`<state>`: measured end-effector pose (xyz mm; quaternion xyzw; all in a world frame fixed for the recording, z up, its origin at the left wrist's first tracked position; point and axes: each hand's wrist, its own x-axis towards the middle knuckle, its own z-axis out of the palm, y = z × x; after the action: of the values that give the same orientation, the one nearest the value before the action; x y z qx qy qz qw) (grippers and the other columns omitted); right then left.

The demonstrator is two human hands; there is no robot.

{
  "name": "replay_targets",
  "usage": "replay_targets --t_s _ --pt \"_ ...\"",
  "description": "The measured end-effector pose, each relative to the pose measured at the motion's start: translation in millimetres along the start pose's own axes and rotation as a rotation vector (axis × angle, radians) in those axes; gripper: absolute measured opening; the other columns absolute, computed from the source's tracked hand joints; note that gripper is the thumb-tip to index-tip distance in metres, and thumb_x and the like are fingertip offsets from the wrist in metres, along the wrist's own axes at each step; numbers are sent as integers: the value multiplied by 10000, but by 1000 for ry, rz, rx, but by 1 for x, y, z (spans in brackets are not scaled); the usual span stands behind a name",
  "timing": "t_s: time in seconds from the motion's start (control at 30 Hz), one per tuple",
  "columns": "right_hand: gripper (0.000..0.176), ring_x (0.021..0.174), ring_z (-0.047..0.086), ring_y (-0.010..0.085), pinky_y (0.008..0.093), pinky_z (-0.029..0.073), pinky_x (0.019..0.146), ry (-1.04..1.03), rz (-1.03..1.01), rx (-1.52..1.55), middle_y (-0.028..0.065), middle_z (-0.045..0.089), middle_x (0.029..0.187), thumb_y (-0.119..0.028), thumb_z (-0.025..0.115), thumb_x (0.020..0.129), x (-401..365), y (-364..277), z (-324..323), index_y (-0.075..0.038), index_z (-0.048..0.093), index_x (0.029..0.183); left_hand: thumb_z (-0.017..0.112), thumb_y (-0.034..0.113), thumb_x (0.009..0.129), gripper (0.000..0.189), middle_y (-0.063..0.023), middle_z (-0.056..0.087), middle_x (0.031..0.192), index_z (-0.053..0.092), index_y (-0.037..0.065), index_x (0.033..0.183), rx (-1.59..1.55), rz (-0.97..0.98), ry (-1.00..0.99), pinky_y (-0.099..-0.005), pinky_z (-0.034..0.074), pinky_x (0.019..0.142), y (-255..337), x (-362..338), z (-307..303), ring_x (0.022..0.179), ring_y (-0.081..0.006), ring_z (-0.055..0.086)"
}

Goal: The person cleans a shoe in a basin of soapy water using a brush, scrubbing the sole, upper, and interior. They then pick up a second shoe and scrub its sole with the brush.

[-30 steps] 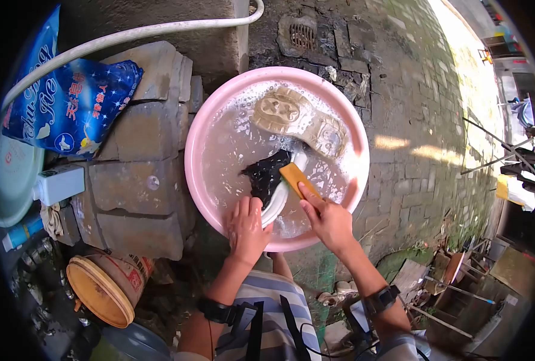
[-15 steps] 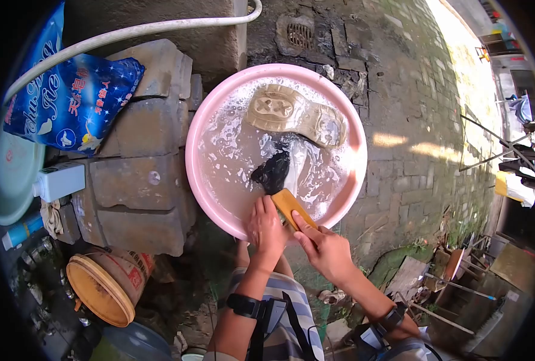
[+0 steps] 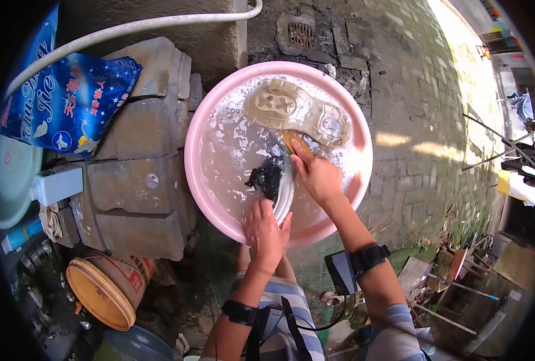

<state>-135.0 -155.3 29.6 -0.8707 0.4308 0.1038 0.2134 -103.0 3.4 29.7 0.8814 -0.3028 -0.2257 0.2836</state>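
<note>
A pink basin (image 3: pixel 196 198) holds cloudy, sudsy water. My left hand (image 3: pixel 265 231) grips the near end of a black shoe (image 3: pixel 266 179) with a white sole edge, partly under water. In my right hand (image 3: pixel 321 180) is a scrub brush (image 3: pixel 299 146) with a yellow-brown back; its bristles are hidden. The brush is at the far end of the held shoe, close to a second shoe (image 3: pixel 300 114). That one floats with its tan, patterned sole facing up, near the basin's far side.
Left of the basin are stacked stone blocks (image 3: pixel 138 180), a blue detergent bag (image 3: pixel 75 102), a white bottle (image 3: pixel 58 183) and a tipped bucket (image 3: pixel 102 292). A pale hose (image 3: pixel 141 24) crosses above them. A drain grate (image 3: pixel 302 34) lies beyond the basin, with brick paving to the right.
My right hand has carried the brush forward from the basin's near side to the shoe's far end. The white sole edge now shows more beside my left hand.
</note>
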Motion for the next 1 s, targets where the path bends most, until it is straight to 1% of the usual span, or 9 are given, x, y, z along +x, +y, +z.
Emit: replay_targets --t_s 0.17,0.27,0.37,0.53,0.6,0.67,0.73,0.93,1.0 --pt "387 710 619 317 404 478 650 -67 91 188 149 627 764 -441 429 886 -4 0 -7 -333 473 1255 676 198 752 393 -126 515 948 482 15 1042 -311 199 -204 -364 417 770 -36 14 -39 874 -255 514" --pt "382 742 617 321 393 471 677 -17 62 406 152 635 788 -442 449 882 -11 13 3 -325 487 1244 639 286 786 470 -185 510 1050 473 19 1136 -538 -11 -259 -380 399 883 -44 62 -61 994 -301 505" --pt "374 709 615 313 382 467 650 -45 83 526 164 627 782 -407 466 883 -12 16 5 -313 491 1244 629 288 793 526 -238 483 1139 441 -7 1186 -503 21 -245 -377 372 934 -46 107 -28 1074 -329 480" --pt "393 601 595 319 405 462 561 -116 -6 312 168 570 667 -394 482 881 -52 9 -21 -313 472 1265 624 203 768 552 -227 489 1195 411 -42 1214 -349 -182 -410 -349 394 911 -28 134 4 1069 -291 516" --pt "403 571 594 304 413 468 528 -87 -1 144 155 570 674 -404 487 874 -61 5 -24 -323 468 1268 617 139 755 534 -190 527 1170 412 -62 1206 -645 -273 -639 -326 429 863 -30 142 0 1007 -233 560" --pt "393 567 600 289 411 473 511 -57 10 102 142 579 692 -410 470 879 -47 7 -12 -327 475 1262 638 99 750 546 -186 541 1139 384 -70 1203 -694 -265 -569 -299 454 814 -20 138 0 960 -205 574" --pt "386 586 605 299 410 472 518 -20 34 129 147 584 695 -422 448 883 -23 5 -11 -323 484 1254 648 86 760 551 -213 535 1121 350 -59 1201 -806 -442 -511 -287 462 794 -12 134 0 957 -207 566" --pt "378 743 630 325 423 482 695 -230 98 179 148 642 800 -482 423 873 18 3 -32 -345 514 1214 637 90 782 466 -206 525 1067 361 -19 1142 -749 -268 -325 -296 461 782 -20 117 -7 953 -210 544" --pt "374 813 626 308 401 468 752 -330 90 269 129 649 852 -489 434 868 27 12 -35 -344 530 1200 630 90 786 440 -201 518 1071 371 -10 1127 -763 -85 -290 -323 450 795 -20 111 -11 988 -228 534"
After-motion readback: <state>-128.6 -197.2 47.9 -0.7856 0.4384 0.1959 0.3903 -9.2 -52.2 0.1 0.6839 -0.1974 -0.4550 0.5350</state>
